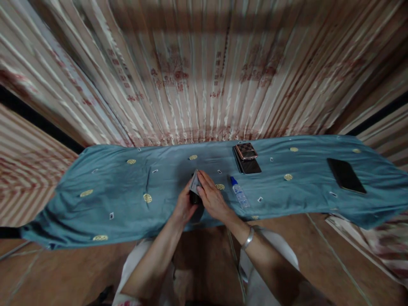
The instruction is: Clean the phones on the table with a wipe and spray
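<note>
My left hand (185,203) is wrapped round the side of a small black object (195,198), which looks like a phone but is mostly covered. A grey cloth (194,183) lies over its upper part. With its fingers pressed on that cloth, my right hand (211,196) holds it against the black object. Both hands meet above the front middle of a table with a blue patterned tablecloth (172,170). Just right of my right hand lies a clear spray bottle (241,196) with a blue cap.
Behind the bottle, a folded phone with a checkered cover (246,151) rests on a larger dark phone (250,166). Another black phone (346,175) lies far right. A striped curtain (197,76) hangs along the table's back edge. My knees are below the front edge.
</note>
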`<move>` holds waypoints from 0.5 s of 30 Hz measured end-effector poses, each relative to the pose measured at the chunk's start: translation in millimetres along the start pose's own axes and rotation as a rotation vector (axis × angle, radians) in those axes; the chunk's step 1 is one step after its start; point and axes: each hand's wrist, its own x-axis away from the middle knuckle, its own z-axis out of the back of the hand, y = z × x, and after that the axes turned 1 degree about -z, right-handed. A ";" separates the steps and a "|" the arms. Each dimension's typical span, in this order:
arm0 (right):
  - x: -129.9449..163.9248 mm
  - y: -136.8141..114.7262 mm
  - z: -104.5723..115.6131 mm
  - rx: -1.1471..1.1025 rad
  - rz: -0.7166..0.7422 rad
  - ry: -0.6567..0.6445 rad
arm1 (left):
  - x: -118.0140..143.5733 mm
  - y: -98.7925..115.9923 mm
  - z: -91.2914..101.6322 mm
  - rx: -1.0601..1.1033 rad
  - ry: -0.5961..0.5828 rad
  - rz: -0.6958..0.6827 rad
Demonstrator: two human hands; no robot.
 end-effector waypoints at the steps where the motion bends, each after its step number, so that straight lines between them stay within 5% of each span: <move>1: -0.5 -0.4 -2.0 -0.004 -0.010 0.015 | -0.8 1.2 0.1 -0.002 0.013 0.004; 7: -2.7 -3.7 -13.9 -0.020 -0.005 0.084 | -7.9 2.3 2.7 0.027 0.023 -0.075; 15: 1.0 -23.0 -15.6 -0.084 -0.107 -0.044 | -1.7 14.5 10.7 -0.009 0.034 -0.181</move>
